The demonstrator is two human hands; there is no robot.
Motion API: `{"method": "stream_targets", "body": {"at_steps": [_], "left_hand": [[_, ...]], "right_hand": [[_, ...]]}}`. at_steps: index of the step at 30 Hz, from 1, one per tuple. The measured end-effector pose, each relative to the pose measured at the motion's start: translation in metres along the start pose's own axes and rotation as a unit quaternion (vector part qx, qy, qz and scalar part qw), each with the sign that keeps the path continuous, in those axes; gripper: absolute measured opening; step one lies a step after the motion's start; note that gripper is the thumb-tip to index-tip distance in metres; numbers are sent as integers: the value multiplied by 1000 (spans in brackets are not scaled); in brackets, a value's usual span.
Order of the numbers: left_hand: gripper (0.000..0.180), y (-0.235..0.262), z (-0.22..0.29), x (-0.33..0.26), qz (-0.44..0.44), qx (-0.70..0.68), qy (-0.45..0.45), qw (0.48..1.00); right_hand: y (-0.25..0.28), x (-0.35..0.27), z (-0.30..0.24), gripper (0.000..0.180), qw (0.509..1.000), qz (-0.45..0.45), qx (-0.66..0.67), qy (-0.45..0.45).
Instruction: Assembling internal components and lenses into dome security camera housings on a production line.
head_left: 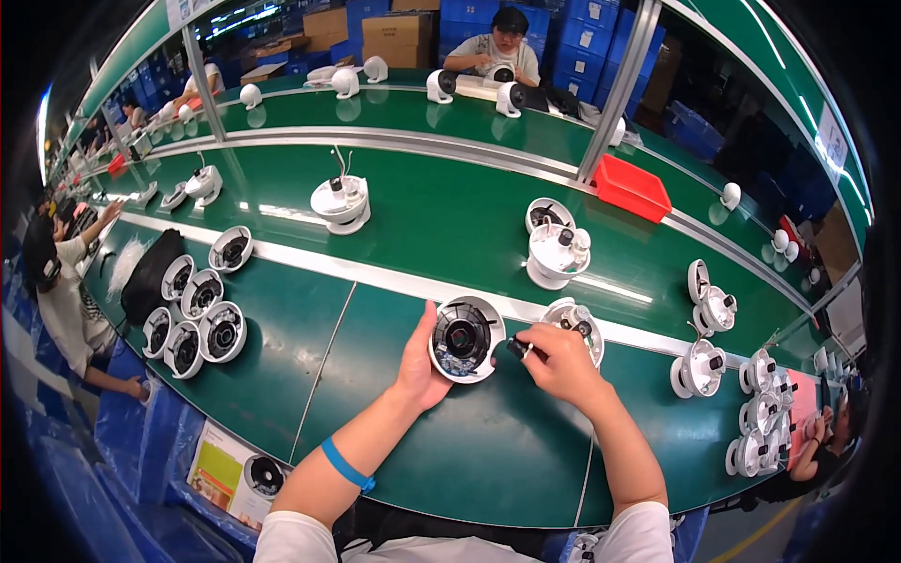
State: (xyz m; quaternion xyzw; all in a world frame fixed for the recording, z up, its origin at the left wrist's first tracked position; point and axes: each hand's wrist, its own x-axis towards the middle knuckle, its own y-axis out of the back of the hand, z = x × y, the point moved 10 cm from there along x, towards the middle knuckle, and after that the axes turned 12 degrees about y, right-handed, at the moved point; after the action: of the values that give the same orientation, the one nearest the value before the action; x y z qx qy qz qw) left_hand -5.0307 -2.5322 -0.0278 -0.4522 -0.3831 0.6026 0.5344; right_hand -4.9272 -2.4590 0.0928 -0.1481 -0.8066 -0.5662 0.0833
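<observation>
The person is sitting at a long green workbench (pixel 282 375), holding a round white camera housing (pixel 465 339) tipped up on its edge near the middle of the bench. The left hand (pixel 419 364) is cupping the housing from its left side, fingers wrapped behind the rim, so its dark inside is facing the person. The right hand (pixel 561 362) is pinching a small black part (pixel 517 348) between thumb and fingertips, just right of the housing and almost touching its rim. A blue wristband (pixel 347 465) is circling the left forearm.

Just beyond the right hand a second white housing (pixel 574 324) is lying on the bench. To the near left, a cluster of open round housings (pixel 192 324) is waiting beside a black bag (pixel 150 274). On the far side of a silver rail, two white assembled units (pixel 342 202) (pixel 557 251) are standing on the middle belt. A flat red tray (pixel 632 188) is sitting further off to the right. More white units (pixel 760 413) are crowding the near right end.

At the near left edge, below the bench, a rectangular printed sheet (pixel 230 469) in green, yellow and white is lying flat. Far across the room, brown cardboard cartons (pixel 399 30) and blue crates (pixel 582 28) are stacking up behind another person (pixel 493 47) working at the far belt. A pale rectangular sign (pixel 831 141) is hanging on the right-hand frame.
</observation>
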Motion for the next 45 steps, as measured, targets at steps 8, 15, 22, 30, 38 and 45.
{"method": "stream_targets", "body": {"at_steps": [8,15,22,30,38,45], "left_hand": [[66,23,1,23,-80,26,21,996],[80,49,5,45,-64,98,-21,993],[92,60,9,50,-33,246,-98,964],[90,62,8,61,-52,246,-95,963],[83,81,-1,81,-30,120,-41,991],[81,84,-8,89,-22,89,-28,995]], "right_hand": [[-64,20,-17,23,985,-85,-114,98],[-97,24,3,20,979,-97,-119,131],[-118,26,4,13,961,-115,-192,163],[-124,26,21,13,965,-116,-179,155],[-97,28,50,35,989,-45,130,-46],[-100,19,55,34,989,-38,125,68]]}}
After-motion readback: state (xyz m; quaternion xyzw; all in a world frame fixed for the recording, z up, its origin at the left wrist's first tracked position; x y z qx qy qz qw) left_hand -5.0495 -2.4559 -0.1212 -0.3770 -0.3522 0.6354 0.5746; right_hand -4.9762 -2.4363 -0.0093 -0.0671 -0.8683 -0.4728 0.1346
